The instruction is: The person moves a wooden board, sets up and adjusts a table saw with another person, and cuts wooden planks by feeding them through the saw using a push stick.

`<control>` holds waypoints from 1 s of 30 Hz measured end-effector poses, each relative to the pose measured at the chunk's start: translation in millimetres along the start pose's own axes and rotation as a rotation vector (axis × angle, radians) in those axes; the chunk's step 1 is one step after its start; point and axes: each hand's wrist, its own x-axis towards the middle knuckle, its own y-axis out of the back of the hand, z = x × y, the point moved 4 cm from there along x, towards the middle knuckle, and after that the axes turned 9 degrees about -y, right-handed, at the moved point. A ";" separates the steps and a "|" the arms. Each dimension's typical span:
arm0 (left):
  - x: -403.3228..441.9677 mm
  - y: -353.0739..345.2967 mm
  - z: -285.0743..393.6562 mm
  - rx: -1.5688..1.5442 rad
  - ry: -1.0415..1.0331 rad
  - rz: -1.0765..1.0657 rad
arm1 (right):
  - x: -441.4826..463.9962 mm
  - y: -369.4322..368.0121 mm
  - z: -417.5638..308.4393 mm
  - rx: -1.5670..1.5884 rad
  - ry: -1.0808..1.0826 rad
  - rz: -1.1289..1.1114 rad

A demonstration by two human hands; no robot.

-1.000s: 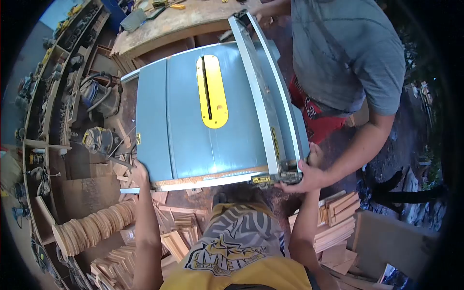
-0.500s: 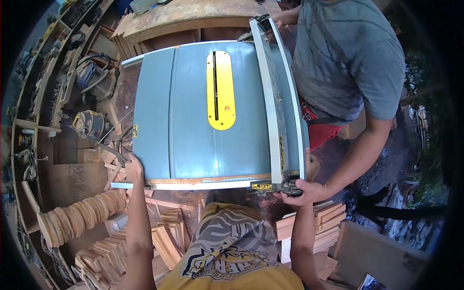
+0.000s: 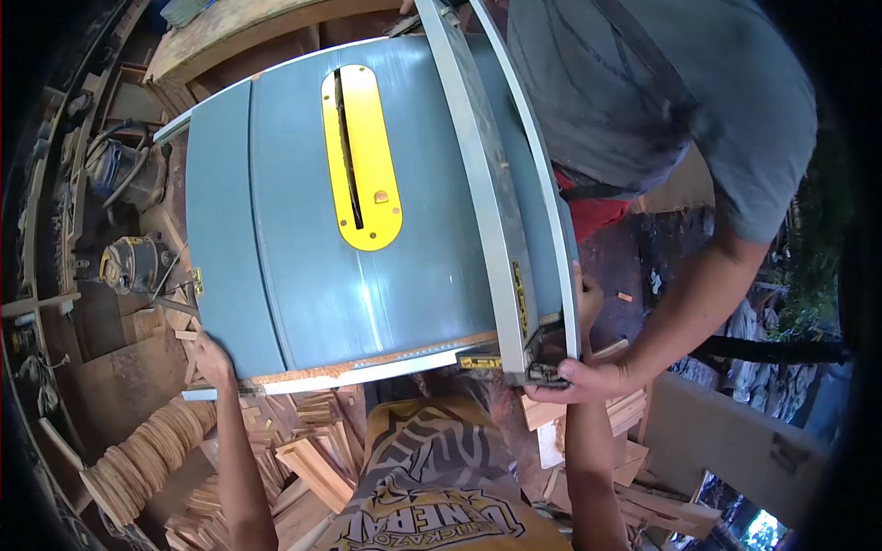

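Note:
A table saw (image 3: 413,275) with a grey-blue metal top fills the middle of the view. Its yellow throat plate (image 3: 363,156) has a dark blade slot; I see no blade standing above it. A long metal rip fence (image 3: 478,174) crosses the top on the right side. My left hand (image 3: 213,360) grips the front left corner, fingers partly hidden beneath the edge. At the right edge my right hand (image 3: 590,301) holds the saw, partly covered by another person's hand (image 3: 579,380), which grasps the front end of the fence and rail.
The other person (image 3: 661,119), in a grey shirt, stands close on the right. A wooden workbench (image 3: 248,37) is behind the saw. Shop vacuums (image 3: 136,264) and shelves line the left. Stacked round wood discs (image 3: 152,455) and cut wood pieces (image 3: 317,464) lie near my feet.
The saw has shifted left in view and turned counterclockwise, and it looks nearer. The background has shifted too, so my head has moved. Both my hands keep their places on the saw.

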 end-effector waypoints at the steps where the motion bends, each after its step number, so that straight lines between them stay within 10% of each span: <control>1: 4.2 -1.9 -7.2 -0.013 -0.011 -0.002 | 10.2 1.3 -4.2 -0.028 -0.003 0.059; 5: 5.8 -6.1 -20.4 0.016 -0.011 0.034 | 17.1 -3.3 -27.0 0.210 0.231 0.372; 15: -8.7 4.4 10.8 -0.043 -0.066 0.076 | -50.1 6.8 -22.5 0.069 0.148 -0.108; 30: -4.1 1.2 1.6 0.025 0.033 0.031 | -59.8 -0.9 4.8 0.023 0.100 -0.231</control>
